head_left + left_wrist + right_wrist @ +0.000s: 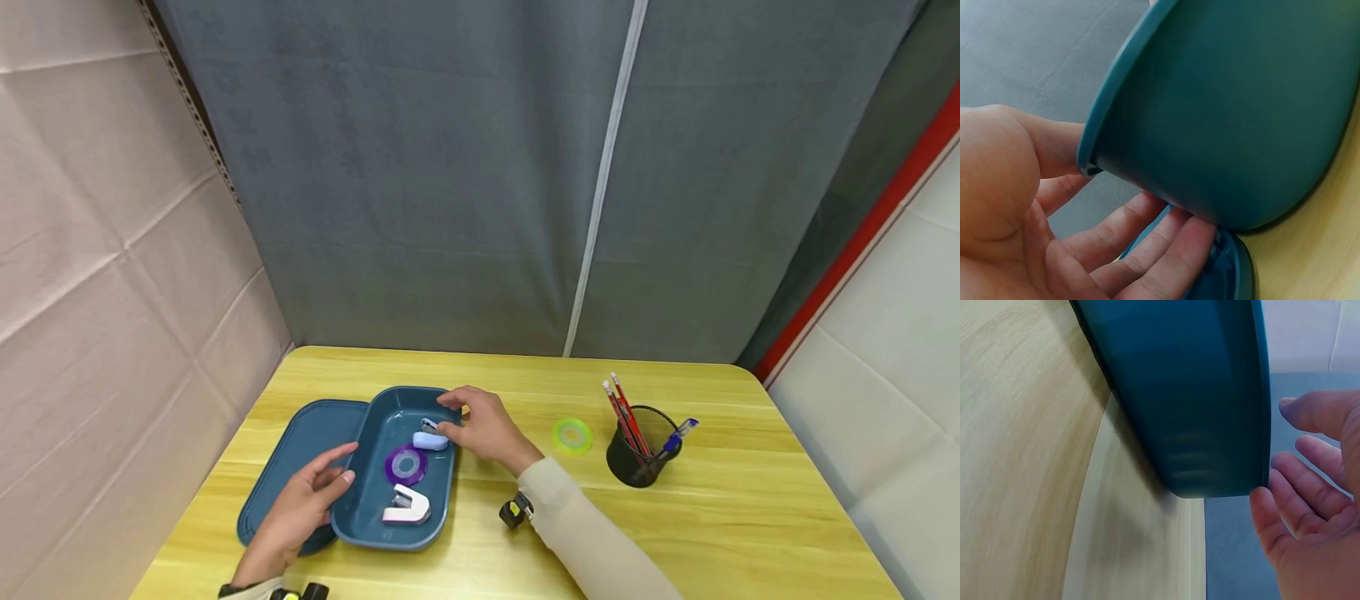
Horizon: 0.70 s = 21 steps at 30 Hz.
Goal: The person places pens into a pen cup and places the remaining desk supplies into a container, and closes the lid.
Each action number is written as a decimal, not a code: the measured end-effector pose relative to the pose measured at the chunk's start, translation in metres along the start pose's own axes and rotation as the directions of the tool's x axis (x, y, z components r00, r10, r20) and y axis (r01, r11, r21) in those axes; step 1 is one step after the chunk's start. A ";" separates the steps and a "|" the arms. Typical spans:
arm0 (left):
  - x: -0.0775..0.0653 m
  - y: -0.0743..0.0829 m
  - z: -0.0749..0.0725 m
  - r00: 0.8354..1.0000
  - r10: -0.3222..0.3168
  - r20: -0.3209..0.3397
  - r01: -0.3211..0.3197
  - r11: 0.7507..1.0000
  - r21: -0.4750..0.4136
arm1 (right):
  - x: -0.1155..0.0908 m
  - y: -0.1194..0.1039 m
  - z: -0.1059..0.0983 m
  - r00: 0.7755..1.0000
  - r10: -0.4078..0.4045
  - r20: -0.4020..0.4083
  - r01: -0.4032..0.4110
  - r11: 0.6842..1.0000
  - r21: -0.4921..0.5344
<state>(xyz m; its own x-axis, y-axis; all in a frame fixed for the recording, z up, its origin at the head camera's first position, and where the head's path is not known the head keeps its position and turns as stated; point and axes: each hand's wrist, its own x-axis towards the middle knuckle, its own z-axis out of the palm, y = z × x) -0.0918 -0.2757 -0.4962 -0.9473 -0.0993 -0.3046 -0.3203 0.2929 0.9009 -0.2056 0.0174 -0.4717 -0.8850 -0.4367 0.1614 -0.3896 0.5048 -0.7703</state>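
Observation:
A blue plastic box [390, 533] stands on the table, its left side overlapping a flat blue lid [300, 454]. Inside lie a lavender mini stapler [431, 440], a purple tape roll [405, 464] and a white mini stapler [407, 506]. My left hand [303, 504] holds the box's left side, thumb at the rim and fingertips [1200, 234] against the outer wall. At the far right corner, my right hand [487, 425] has loosely spread fingers, one fingertip [1261, 499] right at the rim. Its thumb reaches over the inside, close to the lavender stapler.
To the right, a yellow-green tape roll [572, 436] lies flat on the wooden table [735, 517]. Beside it stands a black mesh pen cup [630, 467] with red pencils [628, 421] and a blue pen [678, 435]. A grey curtain [450, 208] hangs behind.

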 end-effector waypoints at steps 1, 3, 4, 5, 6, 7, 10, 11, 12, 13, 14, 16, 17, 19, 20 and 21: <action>0.000 0.000 0.000 1.000 -0.004 0.001 0.004 1.000 0.000 | -0.001 0.000 -0.001 1.000 0.003 0.000 -0.003 1.000 0.002; 0.000 0.000 0.000 1.000 -0.010 0.001 0.010 1.000 0.003 | -0.002 0.001 -0.002 1.000 0.003 -0.004 -0.003 1.000 0.006; 0.001 0.000 0.000 1.000 -0.013 0.001 0.013 1.000 0.005 | -0.003 0.001 -0.003 1.000 0.006 -0.007 -0.006 1.000 0.007; 0.001 0.001 0.000 1.000 -0.014 0.002 0.014 1.000 0.007 | -0.004 0.001 -0.004 1.000 0.011 -0.010 -0.011 1.000 0.013; 0.001 0.001 0.000 1.000 -0.016 0.001 0.016 1.000 0.009 | -0.005 0.002 -0.005 1.000 0.018 -0.011 -0.018 0.999 0.026; 0.001 0.001 0.000 1.000 -0.016 0.000 0.016 1.000 0.012 | -0.005 0.002 -0.007 1.000 0.026 -0.013 -0.025 0.999 0.033; 0.000 0.001 0.000 1.000 -0.014 0.000 0.014 1.000 0.017 | -0.008 0.004 -0.010 0.999 0.043 -0.012 -0.042 0.998 0.055; 0.000 0.001 -0.001 1.000 -0.016 -0.001 0.016 1.000 0.018 | -0.009 0.006 -0.011 0.999 0.043 -0.013 -0.042 0.997 0.064; 0.000 0.002 -0.001 1.000 -0.019 -0.002 0.019 1.000 0.015 | -0.009 0.007 -0.012 0.999 0.042 -0.015 -0.041 0.997 0.069; -0.001 0.002 -0.001 1.000 -0.013 0.002 0.013 1.000 0.018 | -0.010 0.009 -0.012 0.999 0.041 -0.019 -0.039 0.997 0.068; -0.001 0.002 -0.001 1.000 -0.015 0.002 0.015 1.000 0.015 | -0.011 0.011 -0.013 0.999 0.038 -0.022 -0.036 0.997 0.074; -0.001 0.003 0.000 1.000 -0.021 0.002 0.021 1.000 0.012 | -0.013 0.014 -0.014 0.999 0.031 -0.030 -0.029 0.997 0.077; -0.001 0.003 0.000 1.000 -0.023 0.003 0.022 1.000 0.010 | -0.014 0.015 -0.015 0.999 0.033 -0.033 -0.030 0.996 0.083; -0.001 0.003 0.000 1.000 -0.024 0.003 0.024 1.000 0.009 | -0.015 0.016 -0.017 0.999 0.034 -0.035 -0.031 0.995 0.091; -0.001 0.003 0.000 1.000 -0.025 0.004 0.025 1.000 0.008 | -0.016 0.017 -0.018 0.999 0.033 -0.036 -0.030 0.996 0.090; 0.000 0.003 0.000 1.000 -0.027 0.004 0.027 1.000 0.007 | -0.017 0.018 -0.019 0.999 0.029 -0.037 -0.026 0.996 0.088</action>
<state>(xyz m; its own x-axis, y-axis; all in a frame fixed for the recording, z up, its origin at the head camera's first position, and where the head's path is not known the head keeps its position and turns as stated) -0.0923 -0.2749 -0.4932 -0.9382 -0.1033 -0.3303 -0.3461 0.2968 0.8900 -0.2022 0.0481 -0.4763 -0.9048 -0.3941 0.1616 -0.3427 0.4482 -0.8257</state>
